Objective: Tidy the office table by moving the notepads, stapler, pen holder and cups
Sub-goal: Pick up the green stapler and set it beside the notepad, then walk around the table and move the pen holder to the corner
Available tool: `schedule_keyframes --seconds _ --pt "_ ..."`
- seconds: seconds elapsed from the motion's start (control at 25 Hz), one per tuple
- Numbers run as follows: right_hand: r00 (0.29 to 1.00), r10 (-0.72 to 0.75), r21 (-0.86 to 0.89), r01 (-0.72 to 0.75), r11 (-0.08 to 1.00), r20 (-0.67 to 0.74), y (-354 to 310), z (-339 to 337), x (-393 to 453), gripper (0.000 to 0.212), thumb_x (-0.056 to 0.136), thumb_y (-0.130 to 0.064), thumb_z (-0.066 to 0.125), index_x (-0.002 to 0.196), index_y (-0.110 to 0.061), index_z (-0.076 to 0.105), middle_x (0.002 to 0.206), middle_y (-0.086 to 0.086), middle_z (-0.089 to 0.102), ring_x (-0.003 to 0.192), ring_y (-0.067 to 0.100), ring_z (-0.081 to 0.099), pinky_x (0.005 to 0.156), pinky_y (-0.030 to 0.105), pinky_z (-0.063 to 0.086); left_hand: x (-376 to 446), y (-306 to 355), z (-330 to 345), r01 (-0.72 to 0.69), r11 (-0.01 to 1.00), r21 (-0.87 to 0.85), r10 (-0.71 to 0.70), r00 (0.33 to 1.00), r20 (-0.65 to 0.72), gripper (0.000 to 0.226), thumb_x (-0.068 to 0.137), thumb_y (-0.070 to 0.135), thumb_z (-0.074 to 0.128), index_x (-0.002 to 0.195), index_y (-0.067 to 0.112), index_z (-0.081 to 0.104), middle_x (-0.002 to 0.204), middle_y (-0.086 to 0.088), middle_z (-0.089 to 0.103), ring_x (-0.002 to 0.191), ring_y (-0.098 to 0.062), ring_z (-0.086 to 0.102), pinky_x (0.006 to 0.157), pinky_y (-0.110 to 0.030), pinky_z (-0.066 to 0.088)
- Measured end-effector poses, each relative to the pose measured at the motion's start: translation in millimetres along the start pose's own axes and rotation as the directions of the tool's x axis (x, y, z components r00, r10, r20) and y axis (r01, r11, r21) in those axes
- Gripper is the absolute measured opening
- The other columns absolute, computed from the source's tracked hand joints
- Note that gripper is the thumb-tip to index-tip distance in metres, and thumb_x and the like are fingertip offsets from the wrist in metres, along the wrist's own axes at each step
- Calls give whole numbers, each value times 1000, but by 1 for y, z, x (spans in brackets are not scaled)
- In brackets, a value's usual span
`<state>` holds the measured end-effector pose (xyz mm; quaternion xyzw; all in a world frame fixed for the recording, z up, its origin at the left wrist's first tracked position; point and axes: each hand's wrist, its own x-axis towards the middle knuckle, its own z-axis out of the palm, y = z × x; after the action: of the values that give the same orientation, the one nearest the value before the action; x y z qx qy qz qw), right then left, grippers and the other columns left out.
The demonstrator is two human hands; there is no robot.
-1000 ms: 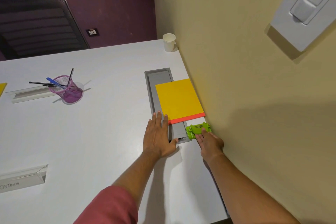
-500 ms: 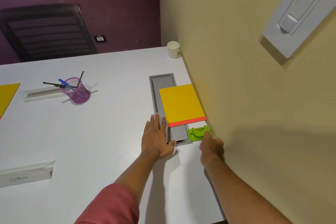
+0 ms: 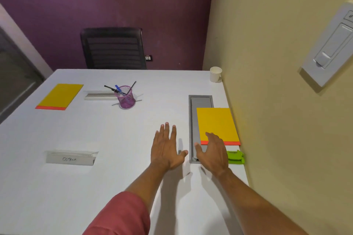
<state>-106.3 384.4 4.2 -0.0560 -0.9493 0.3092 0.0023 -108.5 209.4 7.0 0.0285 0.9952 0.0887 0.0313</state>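
Right hand point(image 3: 212, 151) off green stapler point(image 3: 235, 157)

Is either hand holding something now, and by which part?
Nothing is held. The left hand is spread open on the table; the right hand is open near the notepad.

A white bench point(image 3: 95, 187) fills the corner where a purple wall point(image 3: 114, 5) meets a pale yellow wall point(image 3: 277, 120). A black mesh-backed chair point(image 3: 112, 48) stands behind it.
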Motion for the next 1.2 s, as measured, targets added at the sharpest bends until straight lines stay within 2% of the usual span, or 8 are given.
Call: schedule_keyframes --seconds 0.08,0.16,0.32,0.56,0.8,0.96,1.2 --pt "992 -116 -112 121 986 48 -9 5 -1 80 91 -57 50 155 -18 23 164 6 17 151 24 15 121 38 16 -11 -13 -7 52 999 11 -51 998 -28 102 82 72 35 155 17 -11 163 -13 -16 151 -28 -17 121 -42 -8" --pt "969 -236 -201 247 948 77 -22 11 0 87 89 -64 45 156 -18 15 165 7 8 152 24 7 122 39 9 -23 -27 -16 106 994 22 -105 992 -70 103 82 73 34 154 18 -14 163 -12 -16 151 -28 -16 120 -41 -10" --pt "895 -434 -273 445 853 103 -60 14 -2 93 85 -70 35 157 -17 7 165 9 4 152 27 3 120 40 0 -50 -58 -41 233 972 41 -223 959 -173 103 82 74 34 154 19 -16 164 -11 -16 151 -27 -15 118 -39 -14" --pt "782 -613 -309 614 727 112 -133 17 -17 95 84 -73 26 156 -18 0 165 10 -3 152 27 -3 118 40 -12 -96 -101 -90 356 932 61 -322 896 -306 103 82 73 35 155 18 -13 164 -13 -14 152 -28 -13 121 -43 -9" --pt "684 -725 -292 712 639 83 -212 17 -72 95 85 -72 27 157 -17 0 165 10 -2 152 27 -4 121 45 -7 -169 -145 -141 507 858 83 -434 801 -412 103 83 78 33 154 22 -16 163 -9 -18 150 -29 -17 117 -44 -15" --pt "611 -789 -265 772 577 65 -267 16 -128 96 84 -72 29 156 -15 3 165 12 -1 152 29 -2 123 49 1 -243 -179 -178 598 796 95 -484 723 -493 105 82 80 32 155 21 -14 164 -11 -15 151 -31 -13 116 -43 -15" --pt "470 -882 -221 865 451 41 -351 39 -228 95 85 -74 29 156 -16 6 165 13 3 152 31 1 121 49 -2 -368 -225 -215 702 709 69 -549 610 -571 103 84 76 37 155 16 -8 164 -15 -9 152 -33 -9 124 -50 2"
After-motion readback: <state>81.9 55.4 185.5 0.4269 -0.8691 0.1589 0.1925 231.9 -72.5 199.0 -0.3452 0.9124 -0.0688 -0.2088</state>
